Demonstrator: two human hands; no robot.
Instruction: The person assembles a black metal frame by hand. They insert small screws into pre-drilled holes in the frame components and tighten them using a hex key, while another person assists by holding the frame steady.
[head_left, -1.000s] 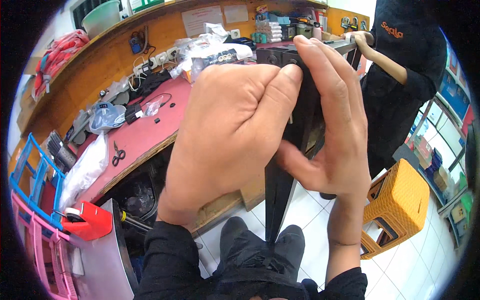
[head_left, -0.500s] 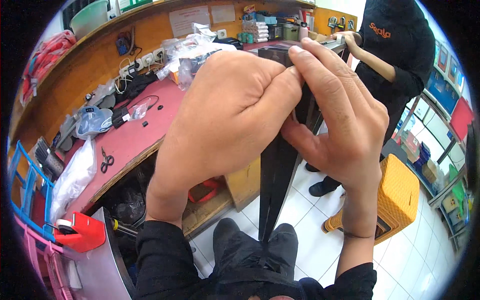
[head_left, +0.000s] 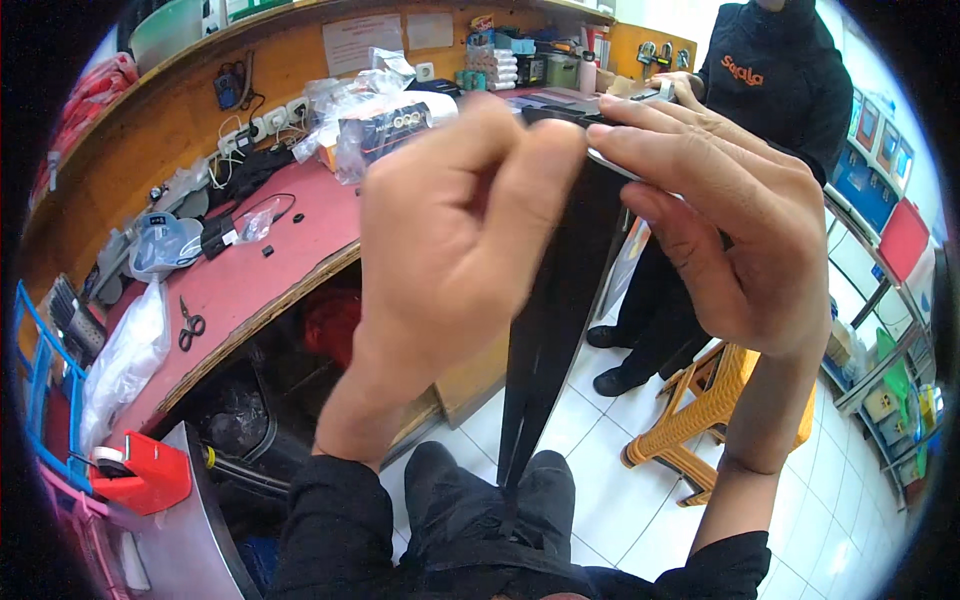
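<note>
A long, dark, flat panel (head_left: 560,300) stands in front of me, its narrow edge running down towards my shoes. At its top my left hand (head_left: 450,240) is closed, thumb pressed against the curled fingers and slightly smeared by motion. Whatever those fingers pinch, if anything, is hidden. My right hand (head_left: 755,225) has its fingers stretched out together over the panel's upper right edge, thumb apart below them. Its fingertips come close to the left thumb, and nothing shows held in it.
Along the left runs a red-topped workbench (head_left: 315,205) with scissors (head_left: 190,325), plastic bags and cables. A red tape dispenser (head_left: 145,480) sits at the lower left. On the right are a yellow woven stool (head_left: 680,420) and a person in black (head_left: 770,90), whose hand rests on the far counter.
My hands have drawn apart; the right moved rightwards, its thumb now separate from the panel. The left thumb has lifted off the right fingers. The view has shifted, showing more of the stool's legs.
</note>
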